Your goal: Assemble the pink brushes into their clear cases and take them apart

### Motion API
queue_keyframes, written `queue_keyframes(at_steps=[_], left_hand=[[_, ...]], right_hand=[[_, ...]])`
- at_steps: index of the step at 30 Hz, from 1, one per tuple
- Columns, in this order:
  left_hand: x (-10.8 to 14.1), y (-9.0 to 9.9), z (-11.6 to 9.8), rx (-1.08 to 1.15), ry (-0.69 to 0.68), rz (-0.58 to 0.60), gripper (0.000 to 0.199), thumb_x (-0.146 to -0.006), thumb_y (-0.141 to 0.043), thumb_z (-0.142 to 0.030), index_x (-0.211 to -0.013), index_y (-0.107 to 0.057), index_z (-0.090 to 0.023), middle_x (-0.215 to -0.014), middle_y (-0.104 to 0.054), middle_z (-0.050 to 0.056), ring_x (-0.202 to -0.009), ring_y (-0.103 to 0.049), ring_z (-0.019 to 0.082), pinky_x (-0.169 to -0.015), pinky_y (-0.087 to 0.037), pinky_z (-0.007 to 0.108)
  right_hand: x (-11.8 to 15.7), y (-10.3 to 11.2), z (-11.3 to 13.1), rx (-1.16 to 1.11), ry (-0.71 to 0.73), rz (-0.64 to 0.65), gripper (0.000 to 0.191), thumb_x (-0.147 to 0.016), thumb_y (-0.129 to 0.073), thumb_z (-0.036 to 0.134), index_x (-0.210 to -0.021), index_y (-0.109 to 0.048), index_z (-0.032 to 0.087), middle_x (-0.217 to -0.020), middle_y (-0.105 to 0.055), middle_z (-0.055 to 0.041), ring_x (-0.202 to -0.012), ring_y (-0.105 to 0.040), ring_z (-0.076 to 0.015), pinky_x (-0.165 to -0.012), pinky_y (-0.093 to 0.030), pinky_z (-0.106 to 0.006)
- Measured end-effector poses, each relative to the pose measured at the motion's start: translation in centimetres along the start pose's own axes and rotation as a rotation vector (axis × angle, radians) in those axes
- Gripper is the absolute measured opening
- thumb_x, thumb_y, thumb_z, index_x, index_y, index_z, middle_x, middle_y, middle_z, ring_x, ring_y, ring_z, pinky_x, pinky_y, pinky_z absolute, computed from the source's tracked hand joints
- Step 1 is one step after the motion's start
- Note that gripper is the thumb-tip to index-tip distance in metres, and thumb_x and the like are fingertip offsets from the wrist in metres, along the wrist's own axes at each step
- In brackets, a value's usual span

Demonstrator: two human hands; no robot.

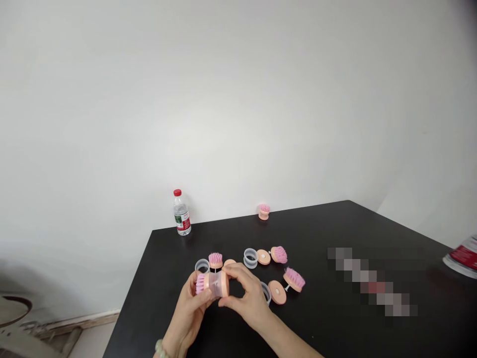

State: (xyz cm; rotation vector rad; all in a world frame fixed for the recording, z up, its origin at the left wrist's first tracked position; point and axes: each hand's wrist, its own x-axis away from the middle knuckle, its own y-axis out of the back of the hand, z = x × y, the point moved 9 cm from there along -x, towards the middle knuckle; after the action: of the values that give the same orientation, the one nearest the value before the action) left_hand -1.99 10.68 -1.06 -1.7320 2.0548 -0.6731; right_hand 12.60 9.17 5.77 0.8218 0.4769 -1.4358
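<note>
At 6 o'clock over the black counter (316, 229), L hand (189, 304) & R hand (249, 297) are clamped on a pink-bristled brush (215, 286), R at its peach cap (225, 284), step prob cap-fitting, w/ next move likely calling for steady, aligned pressure.

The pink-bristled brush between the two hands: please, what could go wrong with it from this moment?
It might slip: the left hand holds the pink-bristled brush near its bristles, while the right hand grips the peach end with thumb and fingers. If it drops, it could knock the loose brush head just behind it. The right hand might also bump the clear ring partly hidden behind it; I cannot tell whether they touch.
</note>
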Motion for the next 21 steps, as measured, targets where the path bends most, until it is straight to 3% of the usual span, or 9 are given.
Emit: queue_keyframes(at_steps=[6,11,17,19,21], left_hand=[[-0.1,0.3,0.7,0.015,0.035,-0.028,0.037,-0.064,-0.089,-0.034,-0.089,-0.069,-0.015,-0.082,-0.067,0.004,-0.074,-0.062,0.016,-0.07,-0.054,0.029],[-0.2,0.2,1.2,0.015,0.069,-0.001,0.034,-0.066,-0.088,-0.033,-0.086,-0.069,-0.014,-0.076,-0.067,0.003,-0.063,-0.061,0.012,-0.064,-0.054,0.026],[-0.2,0.7,2.5,0.04,0.16,-0.007,0.039,-0.068,-0.087,-0.038,-0.092,-0.072,-0.011,-0.076,-0.069,0.006,-0.062,-0.063,0.013,-0.062,-0.053,0.025],[-0.1,0.6,2.7,0.064,0.174,-0.016,0.039,-0.068,-0.087,-0.038,-0.093,-0.072,-0.012,-0.079,-0.069,0.006,-0.066,-0.064,0.014,-0.065,-0.053,0.026],[0.0,0.3,2.2,0.071,0.138,-0.011,0.039,-0.065,-0.088,-0.037,-0.093,-0.071,-0.016,-0.082,-0.068,0.005,-0.071,-0.064,0.015,-0.068,-0.052,0.027]], right_hand=[[-0.1,0.3,0.5,0.024,0.056,0.036,0.043,-0.076,-0.083,0.036,-0.114,-0.067,0.026,-0.108,-0.073,-0.009,-0.101,-0.069,-0.0278,-0.087,-0.059,-0.04],[0.0,0.0,0.1,0.004,0.043,0.124,0.044,-0.073,-0.085,0.034,-0.114,-0.069,0.026,-0.114,-0.073,-0.0094,-0.106,-0.07,-0.0279,-0.092,-0.058,-0.039],[0.2,-0.4,0.9,0.054,0.094,0.222,0.027,-0.089,-0.069,0.021,-0.115,-0.067,0.027,-0.119,-0.069,-0.0088,-0.109,-0.068,-0.0242,-0.09,-0.059,-0.036],[0.2,-0.4,1.2,0.087,0.111,0.217,0.026,-0.089,-0.068,0.024,-0.115,-0.065,0.026,-0.117,-0.069,-0.0098,-0.109,-0.067,-0.025,-0.089,-0.059,-0.037],[0.2,-0.2,0.9,0.132,0.086,0.168,0.03,-0.085,-0.072,0.035,-0.111,-0.064,0.023,-0.104,-0.069,-0.0099,-0.097,-0.068,-0.0253,-0.081,-0.059,-0.036]])
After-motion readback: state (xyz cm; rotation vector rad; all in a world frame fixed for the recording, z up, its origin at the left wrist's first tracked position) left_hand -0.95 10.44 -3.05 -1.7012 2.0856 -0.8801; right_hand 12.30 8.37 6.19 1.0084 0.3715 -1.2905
